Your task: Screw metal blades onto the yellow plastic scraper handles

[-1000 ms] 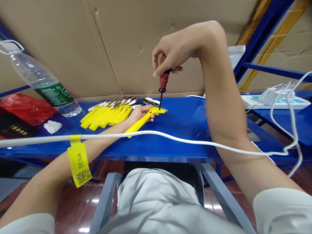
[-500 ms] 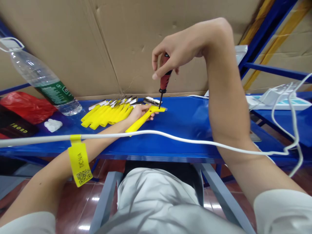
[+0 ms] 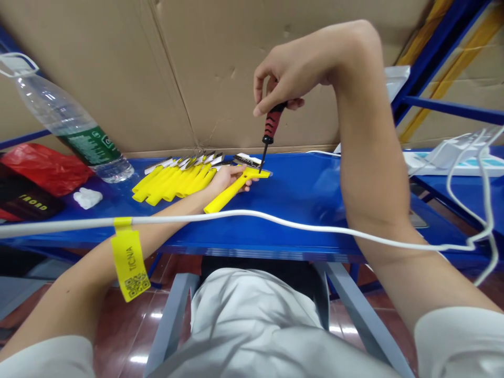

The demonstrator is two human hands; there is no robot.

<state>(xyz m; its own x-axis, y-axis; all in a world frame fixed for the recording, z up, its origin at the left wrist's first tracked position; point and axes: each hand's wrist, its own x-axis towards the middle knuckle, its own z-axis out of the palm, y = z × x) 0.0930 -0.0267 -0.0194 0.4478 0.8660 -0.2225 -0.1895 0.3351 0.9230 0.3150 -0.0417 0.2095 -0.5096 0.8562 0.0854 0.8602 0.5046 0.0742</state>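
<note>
My left hand (image 3: 226,178) is closed on a yellow scraper (image 3: 226,197) with a T-shaped head, holding it just over the blue table. Its handle slants down toward the table's front edge. Above it, my right hand (image 3: 289,73) is wrapped round the handle of a red and black screwdriver (image 3: 271,123). The screwdriver leans slightly, and its tip meets the scraper's head. To the left of my left hand lies a row of several more yellow scrapers (image 3: 171,182) with dark and white ends. A small black and white piece (image 3: 248,159) lies behind the head.
A water bottle (image 3: 88,147) leans at the left beside a red plastic bag (image 3: 45,168), a black pouch (image 3: 29,202) and a crumpled white tissue (image 3: 87,198). A white cable (image 3: 295,226) with a yellow tag crosses in front. Cardboard (image 3: 220,63) stands behind; a white power strip (image 3: 468,164) sits right.
My right hand has moved slightly up and right, and the screwdriver's handle now leans more to the right. My left hand still holds the scraper in about the same place.
</note>
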